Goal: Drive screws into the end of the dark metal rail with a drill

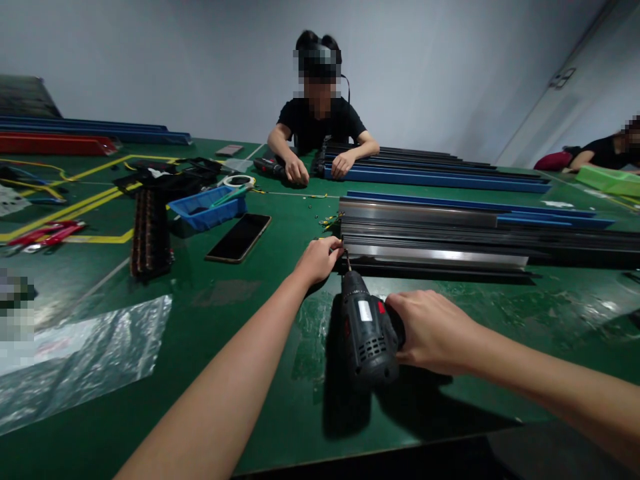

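Observation:
My right hand [430, 327] is wrapped around the handle of a black cordless drill [367, 327] with red accents. The drill points away from me, its bit meeting the near left end of a bundle of long metal profiles [435, 253], some silver and some black. At that same end, my left hand [320, 259] has its thumb and fingers closed together beside the bit tip. Whatever the fingertips pinch is too small and hidden to name. Small wires with yellow and green ends [330, 220] lie just behind my left hand.
Across the green table [260, 413], a person [320, 127] handles blue and black profiles [430, 177]. To my left are a smartphone [239, 238], a blue tray [207, 210], a dark ribbed block [150, 233], red-handled pliers [50, 235] and a plastic bag [100, 360]. A green bin [607, 180] stands far right.

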`<action>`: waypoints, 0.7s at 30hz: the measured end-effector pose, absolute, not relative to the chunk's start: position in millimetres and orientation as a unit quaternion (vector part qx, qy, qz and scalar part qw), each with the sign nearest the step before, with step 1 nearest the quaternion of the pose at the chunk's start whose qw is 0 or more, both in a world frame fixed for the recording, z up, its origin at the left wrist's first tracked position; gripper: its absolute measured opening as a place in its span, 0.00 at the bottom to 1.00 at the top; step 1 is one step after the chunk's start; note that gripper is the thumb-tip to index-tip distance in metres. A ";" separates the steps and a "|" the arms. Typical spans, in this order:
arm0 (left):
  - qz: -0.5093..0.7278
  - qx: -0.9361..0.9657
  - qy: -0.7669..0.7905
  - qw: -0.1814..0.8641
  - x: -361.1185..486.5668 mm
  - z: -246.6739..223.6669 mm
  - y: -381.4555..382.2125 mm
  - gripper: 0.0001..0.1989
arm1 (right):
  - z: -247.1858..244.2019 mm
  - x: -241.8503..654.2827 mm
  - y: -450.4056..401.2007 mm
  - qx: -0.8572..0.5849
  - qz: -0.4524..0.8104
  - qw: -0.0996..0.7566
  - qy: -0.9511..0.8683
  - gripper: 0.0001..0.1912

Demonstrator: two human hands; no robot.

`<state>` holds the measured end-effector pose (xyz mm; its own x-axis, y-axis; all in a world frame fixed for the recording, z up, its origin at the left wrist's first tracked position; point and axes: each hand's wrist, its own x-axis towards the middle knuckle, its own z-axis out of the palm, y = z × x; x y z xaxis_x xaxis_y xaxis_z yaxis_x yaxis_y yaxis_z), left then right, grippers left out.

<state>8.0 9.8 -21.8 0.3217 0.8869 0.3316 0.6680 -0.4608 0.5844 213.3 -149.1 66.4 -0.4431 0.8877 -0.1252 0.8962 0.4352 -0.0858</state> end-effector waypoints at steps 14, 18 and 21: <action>0.300 0.810 0.470 0.180 8.6 -14.6 6.0 0.11 | 39.5 210.8 -160.6 0.532 -0.074 0.058 0.841 0.14; 0.302 0.806 0.476 0.178 10.2 -13.0 6.2 0.11 | 37.1 209.8 -161.2 0.531 -0.084 0.053 0.842 0.15; 0.299 0.795 0.497 0.175 13.7 -13.5 8.0 0.11 | 34.8 209.2 -160.4 0.536 -0.083 0.051 0.839 0.16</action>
<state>13.7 8.0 -13.5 0.3264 0.8955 0.3025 0.6865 -0.4446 0.5754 209.2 -160.4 34.8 -0.4202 0.8907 -0.1735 0.9074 0.4116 -0.0846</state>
